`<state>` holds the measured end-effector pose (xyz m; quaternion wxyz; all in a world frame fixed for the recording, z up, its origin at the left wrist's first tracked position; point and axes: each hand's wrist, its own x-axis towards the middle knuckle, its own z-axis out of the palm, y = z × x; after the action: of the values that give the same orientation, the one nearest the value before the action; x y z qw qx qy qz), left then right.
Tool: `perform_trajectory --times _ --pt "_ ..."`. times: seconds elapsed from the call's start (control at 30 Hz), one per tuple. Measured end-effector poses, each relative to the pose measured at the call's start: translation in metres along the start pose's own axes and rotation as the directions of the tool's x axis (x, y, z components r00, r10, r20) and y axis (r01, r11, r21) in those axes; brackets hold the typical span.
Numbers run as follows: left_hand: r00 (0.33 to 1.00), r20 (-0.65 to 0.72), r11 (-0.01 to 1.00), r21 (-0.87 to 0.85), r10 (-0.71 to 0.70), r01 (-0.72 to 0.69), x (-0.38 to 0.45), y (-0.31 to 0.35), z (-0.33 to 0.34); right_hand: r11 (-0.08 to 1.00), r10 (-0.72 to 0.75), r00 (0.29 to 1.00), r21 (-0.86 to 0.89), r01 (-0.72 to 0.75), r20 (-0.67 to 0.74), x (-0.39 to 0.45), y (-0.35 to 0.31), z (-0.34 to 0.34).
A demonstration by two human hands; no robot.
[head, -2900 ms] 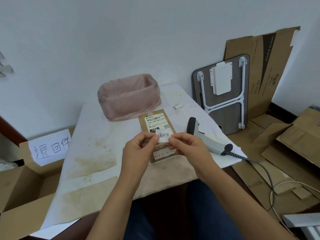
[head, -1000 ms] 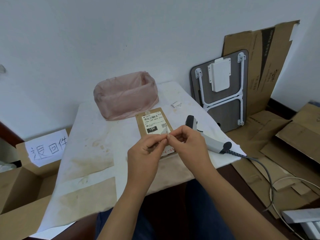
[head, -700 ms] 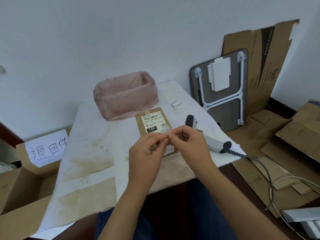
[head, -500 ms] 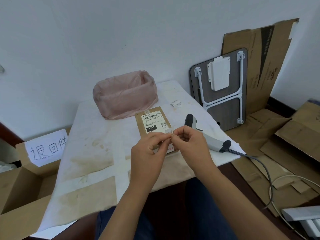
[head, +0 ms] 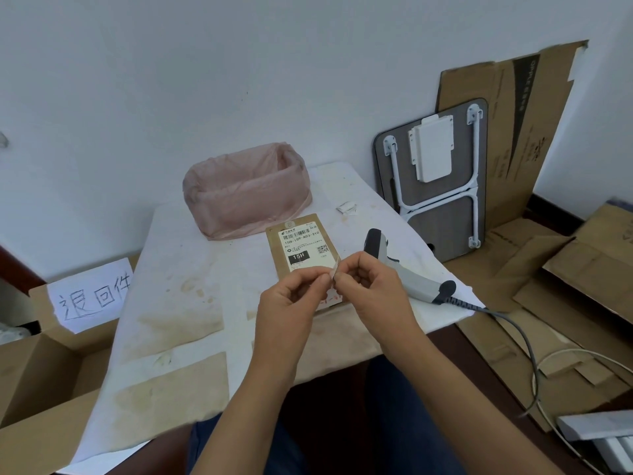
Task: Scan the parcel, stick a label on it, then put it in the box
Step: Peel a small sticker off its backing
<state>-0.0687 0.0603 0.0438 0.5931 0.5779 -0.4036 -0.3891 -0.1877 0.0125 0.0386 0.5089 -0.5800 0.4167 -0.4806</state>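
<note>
A flat brown parcel [head: 301, 248] with a white shipping slip lies on the white table [head: 191, 275], its near end hidden behind my hands. Just above that end, my left hand [head: 291, 303] and my right hand [head: 368, 286] pinch a small paper label [head: 334, 270] between their fingertips, seen edge-on. A grey barcode scanner [head: 404, 269] rests on the table right of my right hand. An open cardboard box [head: 44, 365] with a handwritten paper sign stands on the floor at the left.
A pink plastic-lined bin [head: 246, 190] sits at the table's back, a small white scrap [head: 346, 207] to its right. The scanner cable [head: 520, 337] trails off the right edge. A folded table [head: 438, 186] and flattened cardboard [head: 548, 269] fill the right side.
My hands have turned the label from flat and facing me to edge-on, fingertips close together working at it. The parcel and the scanner lie where they were.
</note>
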Motion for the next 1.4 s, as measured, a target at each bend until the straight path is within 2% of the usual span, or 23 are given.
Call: perform_trajectory --times 0.2,0.47,0.67,1.1,1.4 --pt "0.998 -0.027 0.995 0.089 0.058 -0.055 0.0007 -0.0001 -0.0022 1.0 -0.006 1.0 -0.004 0.006 -0.027 -0.0026 0.0023 0.0007" --pt "0.983 -0.016 0.946 0.277 0.182 -0.171 -0.0011 -0.0019 -0.0003 0.983 -0.043 0.996 -0.181 0.029 -0.076 -0.0027 -0.0005 -0.0016" --pt "0.959 -0.012 0.897 0.356 0.284 -0.262 -0.0038 -0.001 0.0034 0.977 -0.053 0.994 -0.21 0.032 -0.094 -0.0028 -0.0032 -0.0005" --pt "0.946 0.046 0.873 0.373 0.321 -0.315 -0.0053 0.0009 0.0047 0.996 0.01 0.995 -0.083 -0.018 -0.097 -0.0028 -0.0005 -0.0013" --pt "0.952 0.016 0.896 0.333 0.307 -0.294 -0.0043 0.0008 0.0031 1.0 0.025 0.997 0.001 -0.025 -0.074 -0.0022 -0.0008 -0.0005"
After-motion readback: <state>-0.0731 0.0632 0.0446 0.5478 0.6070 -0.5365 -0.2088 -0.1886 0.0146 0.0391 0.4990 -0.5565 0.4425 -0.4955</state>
